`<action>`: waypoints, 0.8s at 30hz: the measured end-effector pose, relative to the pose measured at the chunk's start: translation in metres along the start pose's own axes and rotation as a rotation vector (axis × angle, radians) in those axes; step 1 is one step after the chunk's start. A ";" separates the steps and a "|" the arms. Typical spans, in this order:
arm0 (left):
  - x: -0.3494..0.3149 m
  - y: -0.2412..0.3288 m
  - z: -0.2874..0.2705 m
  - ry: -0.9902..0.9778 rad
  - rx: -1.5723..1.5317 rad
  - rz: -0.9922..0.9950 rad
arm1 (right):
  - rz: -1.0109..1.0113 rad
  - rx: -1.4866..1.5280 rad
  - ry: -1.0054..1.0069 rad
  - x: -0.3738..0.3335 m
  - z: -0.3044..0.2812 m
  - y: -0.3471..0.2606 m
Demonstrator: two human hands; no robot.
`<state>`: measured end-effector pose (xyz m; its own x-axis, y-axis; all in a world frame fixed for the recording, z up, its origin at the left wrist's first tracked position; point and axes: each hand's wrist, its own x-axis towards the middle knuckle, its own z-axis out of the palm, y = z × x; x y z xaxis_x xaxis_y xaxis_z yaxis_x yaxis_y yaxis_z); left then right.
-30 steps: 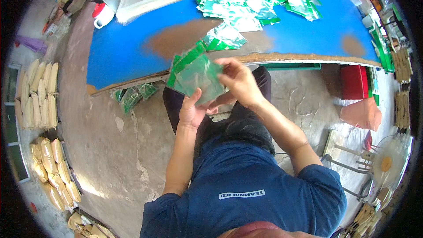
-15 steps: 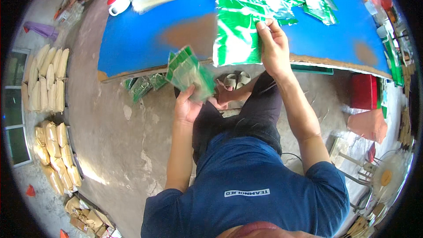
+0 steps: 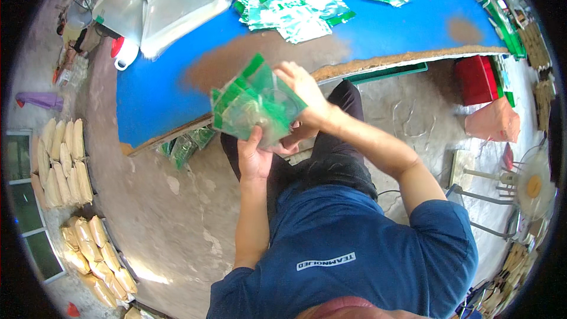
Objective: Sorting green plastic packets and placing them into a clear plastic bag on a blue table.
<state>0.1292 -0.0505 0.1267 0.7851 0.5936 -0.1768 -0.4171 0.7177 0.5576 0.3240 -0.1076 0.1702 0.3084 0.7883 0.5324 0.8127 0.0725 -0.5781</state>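
Note:
Closed round the lower edge of a small stack of green-and-clear plastic bags (image 3: 251,106) is my left hand (image 3: 254,156), its thumb on top. The stack is tilted and slightly fanned, in front of the table's near edge. At its right side my right hand (image 3: 304,91) is closed on a green plastic bag (image 3: 283,103), which lies against the stack; the hand partly hides the bag. Beyond my hands, a loose heap of similar green-and-clear bags (image 3: 295,0) is spread on the blue table (image 3: 431,23), whose surface is worn brown in patches.
A pile of clear plastic sheets (image 3: 183,6) and a white jug with a red lid (image 3: 124,53) stand at the table's far left. More green packets (image 3: 186,147) are under the near edge. Right of me are a red box (image 3: 475,80) and a fan (image 3: 531,186).
My right hand has carried a bag from the heap leftward to the stack in my left hand. The left hand stays nearly in place; the view has turned.

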 end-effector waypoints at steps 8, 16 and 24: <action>0.002 0.003 -0.038 0.166 -0.185 -0.050 | -0.149 -0.456 0.016 0.014 -0.021 0.067; 0.010 -0.004 -0.009 0.164 0.034 -0.122 | 0.025 -0.444 0.060 0.079 -0.022 0.101; -0.001 0.011 -0.032 0.184 0.068 0.036 | -0.420 -0.094 -0.468 0.027 0.011 0.020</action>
<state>0.1094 -0.0318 0.1067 0.6708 0.6795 -0.2972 -0.4067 0.6721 0.6187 0.3429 -0.0786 0.1666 -0.2778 0.8893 0.3632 0.8641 0.3966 -0.3100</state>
